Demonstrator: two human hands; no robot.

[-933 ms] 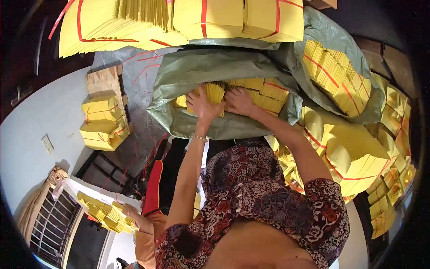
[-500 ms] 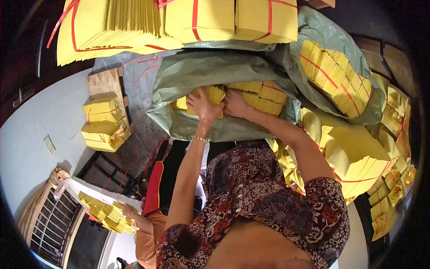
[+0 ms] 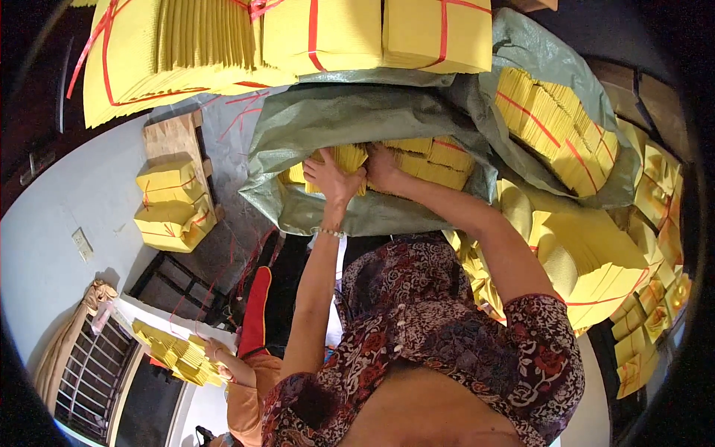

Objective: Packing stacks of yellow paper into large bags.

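Note:
A grey-green woven sack (image 3: 298, 112) lies with its mouth spread in front of me, packed with bundles of yellow paper sheets. Inside it, my left hand (image 3: 333, 180) grips a yellow paper bundle (image 3: 350, 155), thumb on one side and fingers on the other. My right hand (image 3: 383, 170) reaches into the sack just right of that bundle; its fingers go down between bundles and are hidden. More yellow bundles (image 3: 436, 167), one with a red tie, sit in the sack to the right of my right hand.
Large yellow stacks (image 3: 328, 33) bound with red ribbon stand beyond the sack. A second filled sack (image 3: 622, 171) lies at the right, above loose yellow bundles (image 3: 596, 253). Lower left, a person in orange (image 3: 249, 402) handles yellow sheets (image 3: 179, 354). Tied bundles (image 3: 167, 223) rest by a wooden pallet (image 3: 175, 141).
Both hands and the gripped bundle have shifted very slightly left in the picture, along with the sack and the far stacks. My hold looks the same.

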